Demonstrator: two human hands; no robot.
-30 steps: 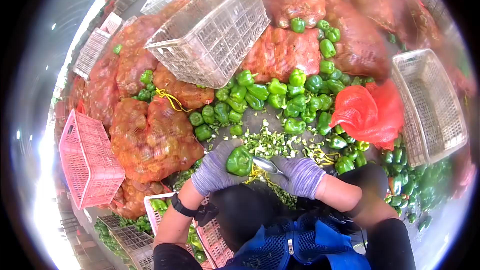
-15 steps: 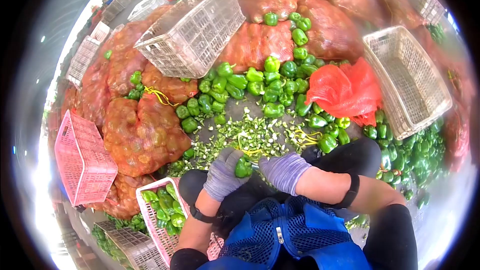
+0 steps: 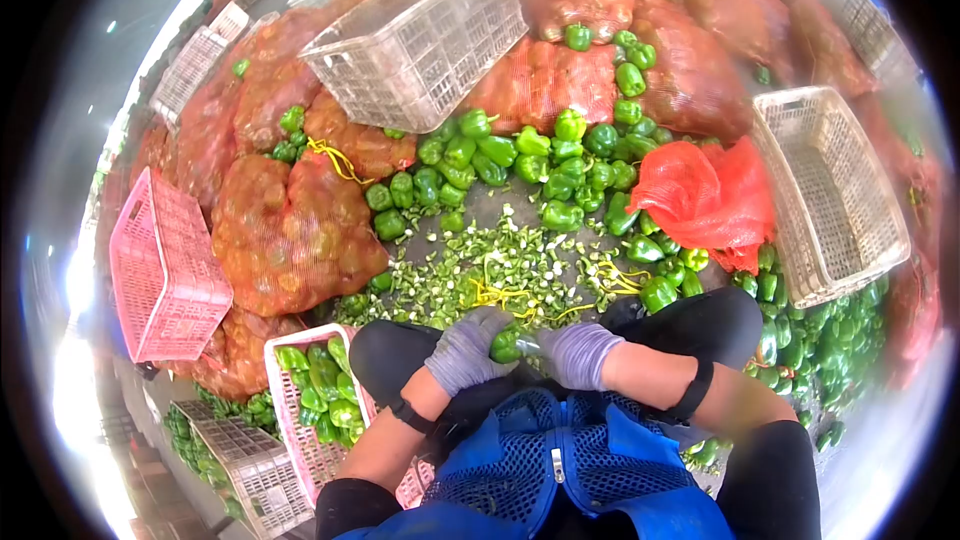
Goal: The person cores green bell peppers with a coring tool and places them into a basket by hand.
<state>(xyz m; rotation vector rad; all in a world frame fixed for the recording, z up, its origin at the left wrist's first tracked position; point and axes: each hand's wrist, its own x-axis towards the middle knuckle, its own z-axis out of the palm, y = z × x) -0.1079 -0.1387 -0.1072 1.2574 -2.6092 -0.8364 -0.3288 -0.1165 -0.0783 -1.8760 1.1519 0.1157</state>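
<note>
My left hand [image 3: 470, 352], in a grey-purple knit glove, is closed around a green bell pepper [image 3: 506, 345] held just above my lap. Facing it, my gloved right hand [image 3: 577, 354] has its fingers curled beside the pepper. A short greyish sliver, which looks like the blade of a small knife [image 3: 531, 345], shows between that hand and the pepper; its handle is hidden in the glove. On the floor ahead of both hands lie many cut green-and-white pepper stem pieces [image 3: 500, 265], with yellow ties [image 3: 495, 294] among them.
Whole green peppers [image 3: 560, 175] lie beyond the scraps. Filled red mesh sacks [image 3: 290, 230] surround the spot, with a loose red net [image 3: 705, 195] at right. Pale crates [image 3: 415, 45] [image 3: 835, 190] and a pink crate [image 3: 170, 265] stand around. Another pink crate [image 3: 283, 410] beside my left leg holds peppers.
The view has shifted, so the sacks and crates appear higher and mostly farther right. My hands stay together around the pepper, which has turned slightly and sits closer to my body.
</note>
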